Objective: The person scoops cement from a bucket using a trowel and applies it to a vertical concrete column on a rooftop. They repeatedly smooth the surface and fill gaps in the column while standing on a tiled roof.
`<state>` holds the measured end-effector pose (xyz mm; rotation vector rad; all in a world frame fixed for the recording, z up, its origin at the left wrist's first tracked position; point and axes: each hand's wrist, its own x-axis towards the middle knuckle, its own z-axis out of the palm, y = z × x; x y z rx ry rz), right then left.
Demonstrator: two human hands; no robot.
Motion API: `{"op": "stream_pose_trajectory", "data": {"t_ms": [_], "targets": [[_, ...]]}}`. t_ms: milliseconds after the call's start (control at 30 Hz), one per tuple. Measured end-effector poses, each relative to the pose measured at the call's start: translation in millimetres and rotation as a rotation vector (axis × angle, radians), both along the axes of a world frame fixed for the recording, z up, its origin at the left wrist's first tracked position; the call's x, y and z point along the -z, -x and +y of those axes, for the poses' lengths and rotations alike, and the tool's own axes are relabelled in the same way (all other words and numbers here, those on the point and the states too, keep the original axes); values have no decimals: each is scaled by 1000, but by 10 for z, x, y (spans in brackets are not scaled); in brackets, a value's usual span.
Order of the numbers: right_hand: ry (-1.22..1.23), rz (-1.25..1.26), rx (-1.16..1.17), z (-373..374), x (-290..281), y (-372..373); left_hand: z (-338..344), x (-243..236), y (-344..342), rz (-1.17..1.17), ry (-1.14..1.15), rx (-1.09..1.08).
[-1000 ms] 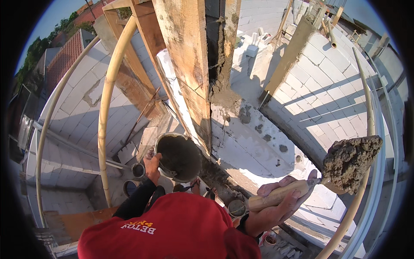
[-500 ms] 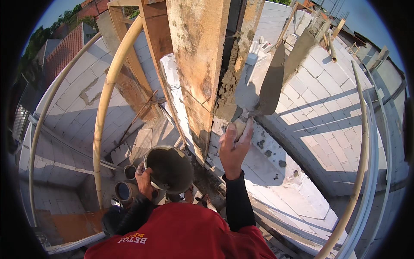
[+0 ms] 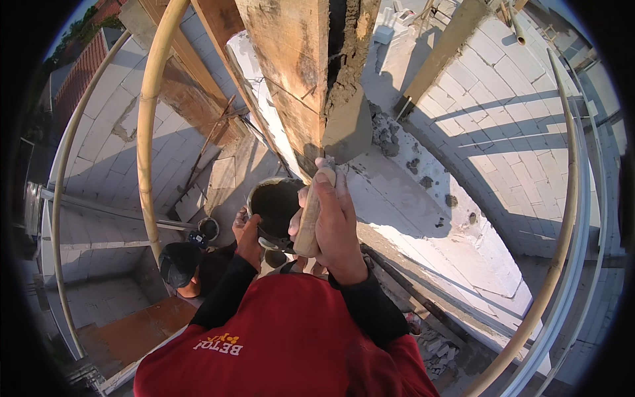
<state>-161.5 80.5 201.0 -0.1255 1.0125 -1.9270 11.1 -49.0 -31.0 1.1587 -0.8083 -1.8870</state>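
Note:
My right hand (image 3: 337, 231) is wrapped round the pale wooden handle of a trowel (image 3: 308, 228). The trowel points away from me, and its grey blade seems to lie flat against the foot of the timber-boarded column, hard to tell from the mortar there. Rough wet mortar (image 3: 345, 79) fills the gap between the boards (image 3: 284, 59) above it. With its fingers closed on the rim, my left hand (image 3: 248, 239) holds a dark bucket (image 3: 253, 198) containing grey mortar. The bucket sits just left of my right hand, below the column.
A white block wall top (image 3: 436, 231) with mortar splashes runs to the lower right. Curved-looking bamboo poles (image 3: 147, 132) stand left and right. Another person in a dark cap (image 3: 180, 263) is below on the left, near a small bucket (image 3: 208, 228).
My right hand has come down and left with the trowel, whose blade was raised to the right of the column. The bucket appears further right, and a capped person now shows more fully.

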Motion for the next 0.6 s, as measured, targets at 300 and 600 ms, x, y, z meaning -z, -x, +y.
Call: {"op": "stream_pose_trajectory", "data": {"t_ms": [300, 600], "targets": [[-321, 572, -132, 343, 54, 531, -79, 210, -279, -78, 82, 126], [-496, 656, -315, 1586, 6, 927, -123, -5, -275, -336, 435, 282]]}}
